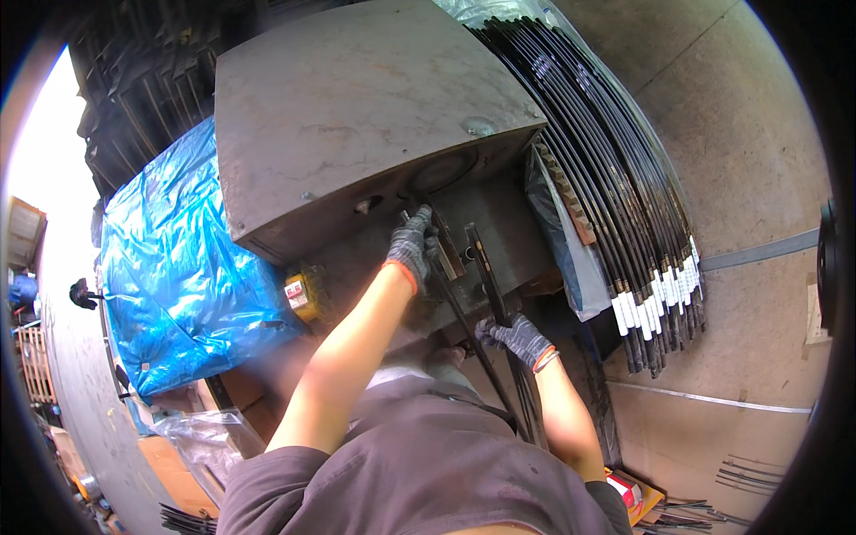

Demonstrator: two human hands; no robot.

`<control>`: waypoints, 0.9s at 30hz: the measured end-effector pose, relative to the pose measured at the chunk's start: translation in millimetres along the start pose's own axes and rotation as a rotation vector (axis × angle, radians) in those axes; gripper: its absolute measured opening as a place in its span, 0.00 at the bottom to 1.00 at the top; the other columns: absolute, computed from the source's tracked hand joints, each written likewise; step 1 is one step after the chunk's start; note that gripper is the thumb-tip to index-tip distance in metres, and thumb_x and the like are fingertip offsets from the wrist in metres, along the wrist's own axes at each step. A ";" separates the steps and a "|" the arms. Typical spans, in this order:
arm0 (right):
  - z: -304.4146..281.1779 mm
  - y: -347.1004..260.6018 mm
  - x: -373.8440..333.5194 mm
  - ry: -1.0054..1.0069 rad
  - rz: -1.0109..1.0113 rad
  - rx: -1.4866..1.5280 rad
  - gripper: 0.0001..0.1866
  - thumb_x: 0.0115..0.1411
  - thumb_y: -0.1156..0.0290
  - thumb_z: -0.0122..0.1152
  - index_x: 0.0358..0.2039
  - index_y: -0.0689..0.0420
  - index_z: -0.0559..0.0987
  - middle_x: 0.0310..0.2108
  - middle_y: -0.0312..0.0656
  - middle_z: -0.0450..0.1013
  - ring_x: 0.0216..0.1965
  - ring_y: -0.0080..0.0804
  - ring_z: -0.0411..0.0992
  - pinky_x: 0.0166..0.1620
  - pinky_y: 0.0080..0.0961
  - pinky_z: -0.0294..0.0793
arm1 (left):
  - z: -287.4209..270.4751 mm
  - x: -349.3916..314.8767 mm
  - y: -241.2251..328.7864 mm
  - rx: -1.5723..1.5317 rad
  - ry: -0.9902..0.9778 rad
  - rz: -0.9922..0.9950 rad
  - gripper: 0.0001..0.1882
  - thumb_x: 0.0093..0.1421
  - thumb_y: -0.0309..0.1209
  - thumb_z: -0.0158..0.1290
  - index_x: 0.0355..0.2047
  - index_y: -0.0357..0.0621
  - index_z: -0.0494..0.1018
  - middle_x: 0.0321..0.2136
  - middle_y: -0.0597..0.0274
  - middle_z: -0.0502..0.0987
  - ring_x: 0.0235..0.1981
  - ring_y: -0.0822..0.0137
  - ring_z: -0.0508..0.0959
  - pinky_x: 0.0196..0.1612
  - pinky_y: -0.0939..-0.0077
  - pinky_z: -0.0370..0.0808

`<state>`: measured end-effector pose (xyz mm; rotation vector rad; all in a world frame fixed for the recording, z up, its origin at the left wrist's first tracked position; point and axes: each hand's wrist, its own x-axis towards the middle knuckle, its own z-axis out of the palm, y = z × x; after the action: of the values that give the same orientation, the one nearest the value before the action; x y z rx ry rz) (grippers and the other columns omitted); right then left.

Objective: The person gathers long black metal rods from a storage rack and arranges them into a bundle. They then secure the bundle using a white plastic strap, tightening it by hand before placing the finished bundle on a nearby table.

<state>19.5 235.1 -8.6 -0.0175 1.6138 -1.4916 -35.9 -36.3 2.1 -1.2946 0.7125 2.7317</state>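
Note:
Both my hands wear grey knitted gloves with orange cuffs. Up against the machine's front, the fingers of my left hand (415,245) are closed round a long dark metal rod (468,334), which slants down toward my waist. Lower and to the right, my right hand (515,341) is closed at a dark flat metal bar (487,276) that stands tilted with its upper end free. More long thin bars run down below that hand, partly hidden by my body. A short bare-metal block (448,254) sits between the hands, beside the left fingers.
Before me stands a large grey metal machine housing (357,98) with a round opening under its edge. Many black rods with white-wrapped ends (615,196) hang at right. A blue tarp (192,276) covers something at left, near a yellow box (303,296). A red-and-white box (626,489) lies lower right.

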 end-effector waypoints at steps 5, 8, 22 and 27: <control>9.8 2.2 -16.8 -0.106 -0.177 0.142 0.10 0.59 0.70 0.58 0.38 0.63 0.76 0.29 0.43 0.76 0.30 0.30 0.75 0.36 0.26 0.74 | 14.6 11.6 -4.8 0.003 0.122 0.295 0.12 0.57 0.35 0.57 0.25 0.47 0.65 0.15 0.67 0.66 0.10 0.77 0.61 0.10 0.83 0.57; 11.1 14.4 -12.8 0.037 -0.186 0.172 0.07 0.59 0.72 0.58 0.36 0.62 0.76 0.26 0.40 0.75 0.28 0.28 0.74 0.34 0.24 0.74 | 11.2 19.8 -11.7 0.089 0.116 0.404 0.12 0.56 0.37 0.58 0.29 0.46 0.67 0.18 0.65 0.68 0.14 0.73 0.65 0.16 0.78 0.65; 23.5 33.3 48.0 0.384 0.119 0.176 0.08 0.54 0.73 0.63 0.34 0.61 0.78 0.23 0.37 0.74 0.24 0.22 0.71 0.29 0.23 0.72 | -29.3 37.2 -24.4 1.221 -0.032 0.372 0.22 0.50 0.45 0.60 0.36 0.39 0.78 0.30 0.49 0.80 0.33 0.54 0.79 0.38 0.64 0.74; 15.5 42.9 75.9 0.355 0.043 0.112 0.14 0.52 0.77 0.63 0.40 0.61 0.74 0.30 0.37 0.74 0.30 0.23 0.70 0.34 0.22 0.72 | -51.0 68.9 -38.4 1.151 -0.075 0.515 0.23 0.49 0.48 0.60 0.35 0.39 0.78 0.29 0.48 0.79 0.32 0.55 0.79 0.38 0.63 0.73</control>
<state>7.5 192.1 -85.1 0.3613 1.7908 -1.6146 -35.3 -34.2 -91.8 -0.7398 2.3297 1.8606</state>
